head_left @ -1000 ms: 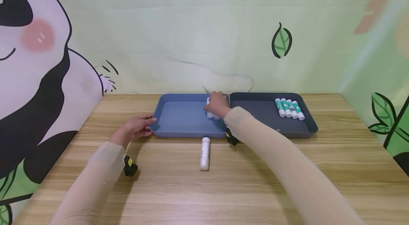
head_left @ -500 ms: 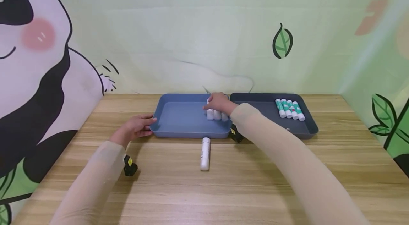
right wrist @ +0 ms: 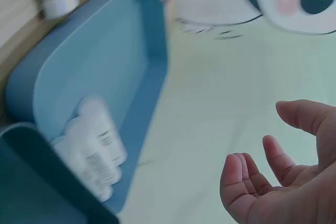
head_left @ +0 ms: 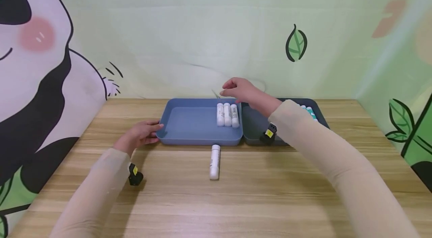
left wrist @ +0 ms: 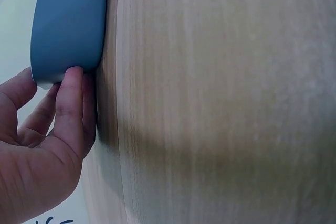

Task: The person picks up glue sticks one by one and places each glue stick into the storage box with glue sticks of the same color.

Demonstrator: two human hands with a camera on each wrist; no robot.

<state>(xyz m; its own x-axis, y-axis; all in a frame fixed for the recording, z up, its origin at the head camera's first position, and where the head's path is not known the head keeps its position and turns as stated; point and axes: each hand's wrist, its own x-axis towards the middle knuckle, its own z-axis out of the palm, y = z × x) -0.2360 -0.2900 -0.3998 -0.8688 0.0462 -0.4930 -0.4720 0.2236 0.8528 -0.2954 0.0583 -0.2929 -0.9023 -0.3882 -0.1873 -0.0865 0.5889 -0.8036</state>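
My left hand (head_left: 143, 133) holds the left end of a blue tray (head_left: 182, 124), thumb at the rim and fingers against the outer wall; the left wrist view shows these fingers (left wrist: 69, 103) close up. Three white glue sticks (head_left: 227, 115) lie side by side at the tray's right end. My right hand (head_left: 241, 91) is raised above the tray's back edge, holding nothing. Its fingers are loosely bent and apart from the thumb in the right wrist view. One more white glue stick (head_left: 215, 162) lies on the table in front of the blue tray.
A dark grey tray (head_left: 251, 123) adjoins the blue one on the right, partly covered by my right forearm. Green-labelled glue sticks (head_left: 311, 111) in it are mostly hidden by the sleeve. Behind the wooden table (head_left: 189, 208) hangs a printed panda backdrop (head_left: 162, 42).
My right hand has come off the white glue sticks and moved up and back, leaving all three in sight. The right forearm now covers more of the dark tray. My left hand stays put.
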